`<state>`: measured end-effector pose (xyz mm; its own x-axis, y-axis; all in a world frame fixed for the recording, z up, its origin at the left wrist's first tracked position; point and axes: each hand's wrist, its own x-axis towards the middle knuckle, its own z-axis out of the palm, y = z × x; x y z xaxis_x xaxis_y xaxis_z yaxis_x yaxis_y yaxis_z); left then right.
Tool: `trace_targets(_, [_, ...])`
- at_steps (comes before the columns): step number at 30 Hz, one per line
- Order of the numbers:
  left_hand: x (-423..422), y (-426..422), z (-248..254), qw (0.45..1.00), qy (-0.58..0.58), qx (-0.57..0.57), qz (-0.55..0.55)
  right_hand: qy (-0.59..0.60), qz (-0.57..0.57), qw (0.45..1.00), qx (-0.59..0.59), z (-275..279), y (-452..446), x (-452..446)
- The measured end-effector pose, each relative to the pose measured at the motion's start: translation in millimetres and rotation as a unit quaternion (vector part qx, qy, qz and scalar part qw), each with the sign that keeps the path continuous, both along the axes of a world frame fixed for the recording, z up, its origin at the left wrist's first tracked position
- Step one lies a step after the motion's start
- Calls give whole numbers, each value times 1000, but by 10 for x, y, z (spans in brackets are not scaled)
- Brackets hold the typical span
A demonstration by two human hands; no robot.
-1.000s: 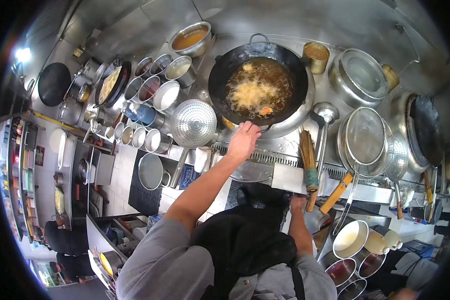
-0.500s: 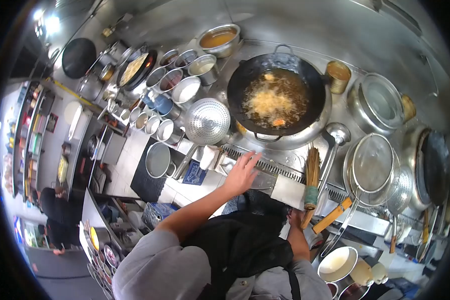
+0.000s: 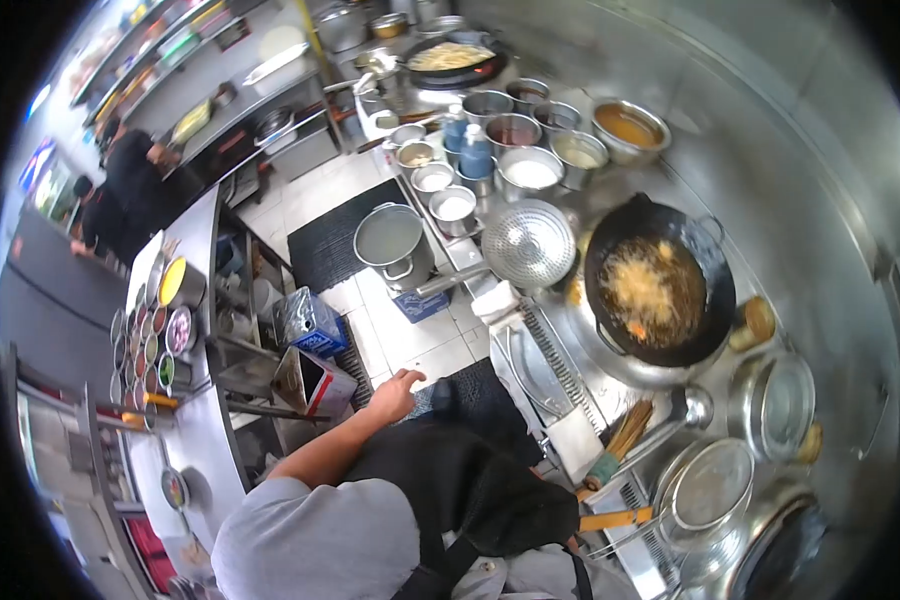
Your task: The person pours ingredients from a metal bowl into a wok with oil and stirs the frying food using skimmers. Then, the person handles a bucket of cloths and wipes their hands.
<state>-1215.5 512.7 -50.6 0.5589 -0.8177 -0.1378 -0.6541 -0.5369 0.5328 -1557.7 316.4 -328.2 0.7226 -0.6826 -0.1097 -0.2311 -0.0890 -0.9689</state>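
Observation:
Over the floor, in front of my dark apron, is my left hand (image 3: 393,396), its fingers partly stretched out and nothing in them. My right hand is hidden below the stove edge. On the stove a black wok (image 3: 710,300) holds bubbling oil with pale yellow frying food (image 3: 638,287) and a small orange piece. Left of the wok rests a perforated strainer (image 3: 528,243). A ladle (image 3: 692,408) and a bamboo brush (image 3: 625,440) lie near the wok's front side.
Metal pots of sauces and powders (image 3: 531,172) line the stove's far left. A large pot (image 3: 389,236) stands beside the counter. Boxes (image 3: 310,322) sit under the left prep table (image 3: 202,430). Two people (image 3: 130,175) are in the back left. Wire sieves (image 3: 712,484) lie at right.
The view has swung left, bringing the prep table into sight. My left hand has moved from the wok's near handle back over the floor. My right hand has gone out of sight.

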Motion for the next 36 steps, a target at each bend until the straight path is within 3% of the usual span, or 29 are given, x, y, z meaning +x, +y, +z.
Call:
trace_targets(3, [-52,417,-139,996,34,54,65,43,62,997,-23,317,-280,69])
trace_targets(6, [-47,608,-113,997,48,-12,53,88,119,988,-48,582,-462,176])
trace_targets(15, [274,1450,-233,976,98,-63,185,197,242,941,-133,1060,-541,1221])
trace_targets(22, [476,2724,-368,908,162,-107,370,282,359,870,-185,1268,-29,2466])
trace_targets(24, [571,2995,-377,869,232,-199,390,303,377,855,-189,1296,343,2805])
trace_targets(26, [771,3170,-311,866,247,-240,363,271,301,906,125,1478,825,3387])
trace_targets(28, [1025,3148,238,769,420,-348,334,285,319,881,201,1691,1295,3983])
trace_targets(29, [1139,3130,515,773,421,-343,327,260,325,879,232,2040,1627,4263])
trace_targets(30, [1241,3110,794,720,489,-410,271,235,332,875,263,2464,1978,4498])
trace_targets(31, [1329,3082,953,655,550,-471,215,200,362,856,310,2685,2222,4702])
trace_targets(32, [1427,3062,988,658,549,-469,216,165,392,832,356,2884,2460,4887])
trace_targets(34, [1623,3000,998,591,615,-519,62,130,447,752,468,3522,2960,5141])
trace_targets(35, [1680,2943,1000,578,615,-534,53,129,445,752,469,3556,3089,5251])
trace_targets(36, [1768,2940,802,577,617,-532,53,146,461,707,516,3566,3191,5344])
